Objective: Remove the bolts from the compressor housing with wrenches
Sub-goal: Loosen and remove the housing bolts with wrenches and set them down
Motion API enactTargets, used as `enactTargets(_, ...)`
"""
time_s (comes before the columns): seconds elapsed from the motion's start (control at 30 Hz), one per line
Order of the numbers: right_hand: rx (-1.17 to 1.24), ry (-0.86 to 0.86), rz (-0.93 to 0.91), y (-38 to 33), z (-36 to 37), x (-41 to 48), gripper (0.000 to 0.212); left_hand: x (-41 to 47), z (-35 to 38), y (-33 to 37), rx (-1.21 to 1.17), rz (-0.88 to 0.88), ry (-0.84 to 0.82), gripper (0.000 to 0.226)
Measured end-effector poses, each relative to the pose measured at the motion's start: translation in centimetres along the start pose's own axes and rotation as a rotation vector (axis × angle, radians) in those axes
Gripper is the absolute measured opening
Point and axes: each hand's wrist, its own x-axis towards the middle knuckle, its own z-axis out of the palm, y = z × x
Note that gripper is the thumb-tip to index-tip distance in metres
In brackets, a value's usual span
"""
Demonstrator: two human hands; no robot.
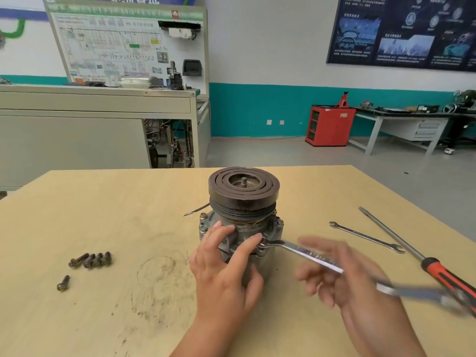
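Teal-banded walls, a grey floor, a red cabinet (329, 126) and a wiring display board (128, 45) lie beyond the pale wood bench (128, 202). The bench's far edge runs just behind the compressor housing (247, 228). The housing stands upright near the middle of the bench with its dark grooved pulley (243, 186) on top. The left hand (226, 266) grips the housing's near side, fingers curled over the flange and thumb on the body below. A wrench (304, 251) has its head on a bolt at the flange's right side, and its handle slants toward the near right. The right hand (342, 274) is beneath that handle with fingers spread, but motion blur hides whether it grips it. Right of the housing, a 2nd wrench (365, 237) and a long screwdriver (412, 251) lie side by side, well apart from it. The screwdriver's orange handle is close to the bench's slanting right edge. A broad stretch of scuffed wood separates the housing from a cluster of loose bolts (90, 260) on the left, with 1 more bolt (63, 282) nearer the front. A thin wire (198, 210) trails out from behind the housing to its left.
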Motion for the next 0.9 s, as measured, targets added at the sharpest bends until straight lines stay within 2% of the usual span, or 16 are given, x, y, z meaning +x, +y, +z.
enactTargets(0.07,0.016,0.274,0.023,1.0,-1.2,3.6,0.055,0.1,0.0,0.2,-0.002,0.003,0.002,0.041)
enactTargets(0.1,0.015,0.298,0.023,1.7,-1.8,5.0,0.046,0.2,0.0,0.2,0.004,0.006,-0.001,0.041)
enactTargets(0.17,0.06,0.222,0.082,2.8,-2.6,8.2,0.028,0.2,-0.1,0.2,0.015,0.013,-0.009,0.042)
enactTargets(0.3,0.323,0.098,0.296,2.3,-2.0,11.8,0.024,0.3,-0.4,0.0,0.006,0.019,-0.025,0.048)
enactTargets(0.37,0.494,0.162,0.231,1.6,-2.3,10.6,0.021,0.2,-0.5,0.1,-0.032,-0.004,-0.027,0.054)
enactTargets(0.47,0.564,0.28,0.043,0.9,-2.6,5.4,0.025,0.3,-0.5,0.2,-0.075,-0.044,-0.02,0.058)
enactTargets(0.57,0.356,0.199,-0.072,0.6,-1.1,0.0,0.028,0.2,-0.6,0.3,-0.085,-0.057,-0.027,0.057)
enactTargets(0.6,0.254,0.187,-0.105,0.5,-0.4,-1.2,0.035,0.2,-0.6,0.3,-0.08,-0.056,-0.034,0.056)
enactTargets(0.77,-0.008,0.227,-0.121,0.3,2.4,-3.2,0.091,0.1,-0.6,0.2,-0.046,-0.046,-0.065,0.057)
enactTargets(0.8,-0.076,0.218,-0.117,0.5,2.6,-3.3,0.092,0.1,-0.6,0.2,-0.037,-0.04,-0.069,0.057)
enactTargets(0.83,-0.145,0.207,-0.126,0.7,2.7,-3.3,0.082,0.1,-0.6,0.2,-0.027,-0.033,-0.07,0.057)
enactTargets(0.9,-0.316,0.207,-0.181,1.4,2.4,-3.5,0.046,0.1,-0.5,0.1,-0.009,-0.016,-0.068,0.055)
